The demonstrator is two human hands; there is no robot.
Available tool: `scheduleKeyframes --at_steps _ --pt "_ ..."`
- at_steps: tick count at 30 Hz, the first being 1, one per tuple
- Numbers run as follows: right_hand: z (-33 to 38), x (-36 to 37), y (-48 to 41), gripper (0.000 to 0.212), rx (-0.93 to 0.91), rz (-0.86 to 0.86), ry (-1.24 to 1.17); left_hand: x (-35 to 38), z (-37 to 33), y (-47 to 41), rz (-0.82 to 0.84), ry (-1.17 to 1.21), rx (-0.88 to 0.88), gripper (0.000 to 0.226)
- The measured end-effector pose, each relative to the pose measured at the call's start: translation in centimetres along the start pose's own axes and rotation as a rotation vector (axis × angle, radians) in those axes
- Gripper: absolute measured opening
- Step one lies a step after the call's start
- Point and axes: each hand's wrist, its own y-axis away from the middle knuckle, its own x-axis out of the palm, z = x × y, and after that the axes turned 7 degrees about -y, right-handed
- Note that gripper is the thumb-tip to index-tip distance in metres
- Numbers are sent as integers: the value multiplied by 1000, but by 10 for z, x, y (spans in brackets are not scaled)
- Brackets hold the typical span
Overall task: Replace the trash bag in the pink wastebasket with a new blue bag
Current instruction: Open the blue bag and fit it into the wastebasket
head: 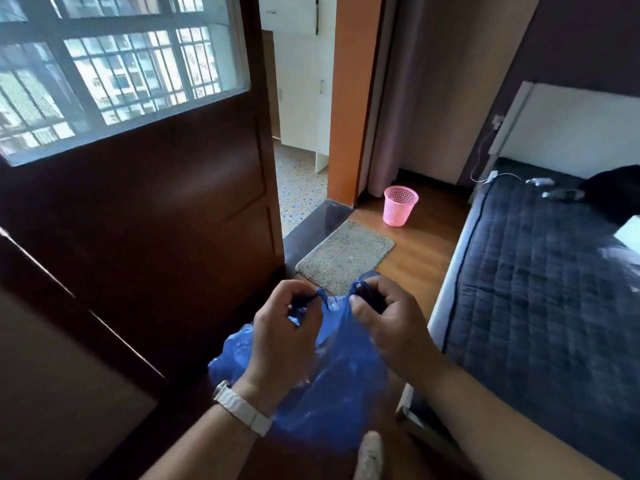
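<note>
Here, both hands are held up close together in front of the body, each gripping the top of the blue bag (332, 386). The left hand (284, 327), with a white watch (242, 407) on its wrist, pinches a twisted bit of the bag's upper edge between thumb and curled fingers. The right hand (388, 317) has its fingers curled round another bunched piece of that edge, thumb pressed against the plastic. A short span of the film is drawn between the two grips, and the rest of the bag hangs crumpled below the hands and over the left wrist. Under the bag, at the bottom edge of the view, a pale shape shows that may be a foot or slipper; I cannot tell which. Beyond the hands a grey mat (344, 258) lies on the wooden floor (422, 251) at a doorway. The pink wastebasket (400, 206) stands upright on that floor past the mat, near the orange door frame (349, 98) and just in front of a long curtain (415, 98), well apart from the hands. To the left stands a dark wooden door (156, 220) with a glass pane, and to the right a bed (540, 271) with a dark quilted cover.
</note>
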Motion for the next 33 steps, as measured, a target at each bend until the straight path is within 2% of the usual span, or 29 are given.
scheduleKeyframes --at_steps 4,12,15,20,24,33 --pt "-29 -15 -49 18 32 -22 -39 36 10 -40 26 -42 -47 36" --pt "-63 -78 -176 14 39 -36 -104 121 20 -140 46 -129 -157 24" --pt "-71 -113 -217 7 22 -31 -87 161 17 -178 44 -147 -144 25" --pt "-83 -160 -267 13 -1 -68 -47 216 15 -225 66 -106 -126 22" --pt "-97 -192 -297 16 -16 -129 18 259 11 -260 109 -109 -81 30" --pt "-144 -253 -390 17 15 -300 62 374 35 -347 244 -4 -61 24"
